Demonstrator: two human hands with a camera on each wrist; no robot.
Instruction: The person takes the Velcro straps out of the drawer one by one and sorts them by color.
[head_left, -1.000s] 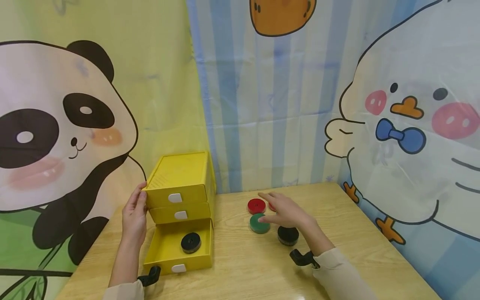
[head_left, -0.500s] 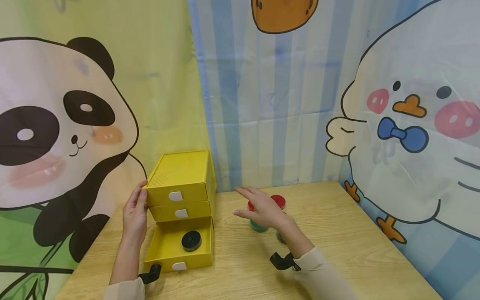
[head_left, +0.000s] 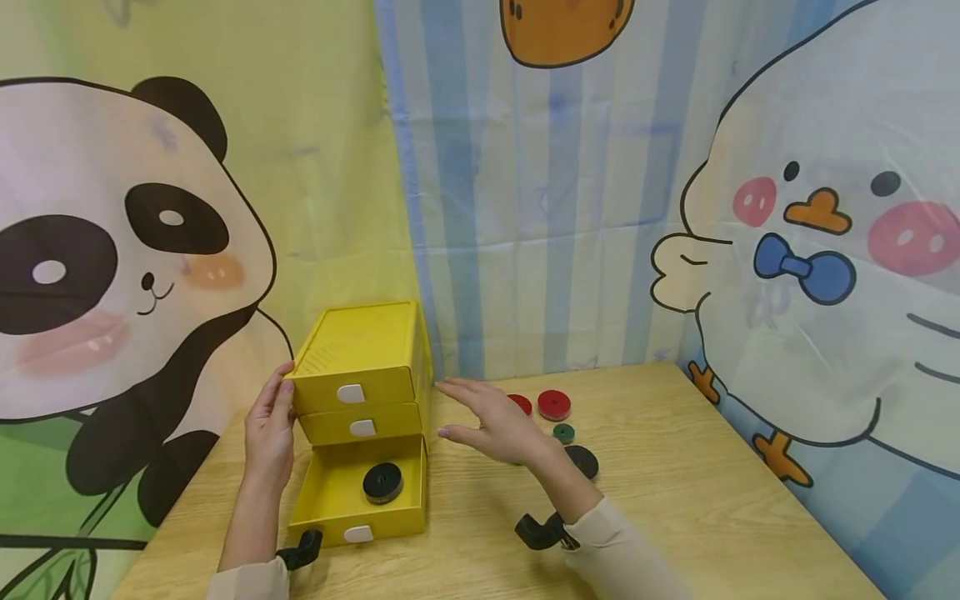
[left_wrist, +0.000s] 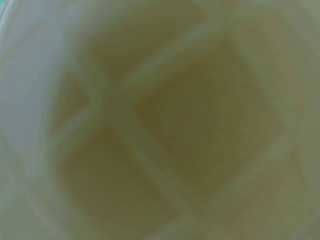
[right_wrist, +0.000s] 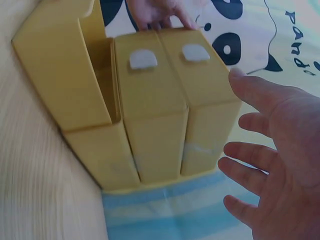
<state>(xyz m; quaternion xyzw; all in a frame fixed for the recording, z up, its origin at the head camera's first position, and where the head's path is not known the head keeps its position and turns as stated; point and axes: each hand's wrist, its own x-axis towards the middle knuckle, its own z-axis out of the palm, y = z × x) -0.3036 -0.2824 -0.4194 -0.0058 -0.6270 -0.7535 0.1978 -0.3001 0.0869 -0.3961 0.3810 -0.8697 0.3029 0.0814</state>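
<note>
A yellow three-drawer cabinet [head_left: 367, 337] stands at the left of the table, and the right wrist view shows it sideways. Its bottom drawer [head_left: 322, 496] is pulled out and holds a black disc [head_left: 382, 483] with a small centre hole. My left hand [head_left: 268, 429] touches the cabinet's left side near the top drawer, its thumb near the front edge; its fingertips also show in the right wrist view. My right hand [head_left: 491, 421], fingers spread and holding nothing, is just right of the cabinet, apart from it. The left wrist view is too blurred to show the hand.
Beyond my right hand lie two red discs [head_left: 553, 405], partly hidden in one case, a small green disc [head_left: 563, 433] and a black disc [head_left: 583, 462]. A larger green disc is nearly hidden by the hand. Printed curtains [head_left: 510, 250] hang behind the wooden table [head_left: 712, 483].
My right hand has moved left from over the loose discs towards the cabinet, uncovering the small green disc. The left hand and the cabinet have stayed in place.
</note>
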